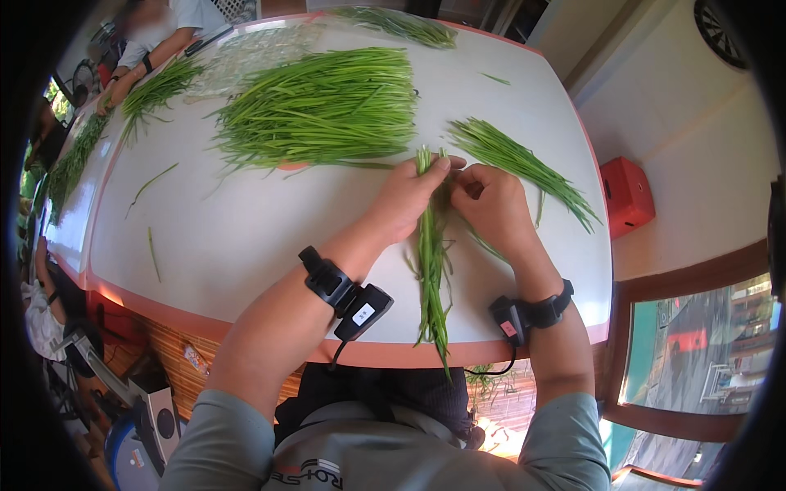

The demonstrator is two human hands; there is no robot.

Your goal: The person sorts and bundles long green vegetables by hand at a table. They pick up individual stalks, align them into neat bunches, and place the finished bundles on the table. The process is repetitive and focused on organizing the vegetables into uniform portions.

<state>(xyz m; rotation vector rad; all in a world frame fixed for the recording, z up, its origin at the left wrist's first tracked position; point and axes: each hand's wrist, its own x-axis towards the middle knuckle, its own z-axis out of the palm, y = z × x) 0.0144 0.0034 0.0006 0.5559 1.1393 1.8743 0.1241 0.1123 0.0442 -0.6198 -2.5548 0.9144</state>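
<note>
My left hand (408,193) grips a small bunch of garlic chives (431,264) near its pale cut ends, thumb across the stems. The leaves hang toward me, past the table's front edge. Close against it on the right, my right hand (491,199) has thumb and forefinger pinched together. A thin chive blade (488,247) trails from those fingertips toward my wrist; the pinch point itself is partly hidden. Beyond my left hand lies a wide, lined-up pile of chives (325,107). A smaller chive bundle (522,159) rests just past my right hand.
The white table (245,245) has a reddish edge. Loose blades (153,255) lie at left. A clear plastic sheet (245,58) and bagged chives (399,26) are at the back. At far left, another person's arm (147,64) reaches by more chives (159,86). A red box (627,196) stands right.
</note>
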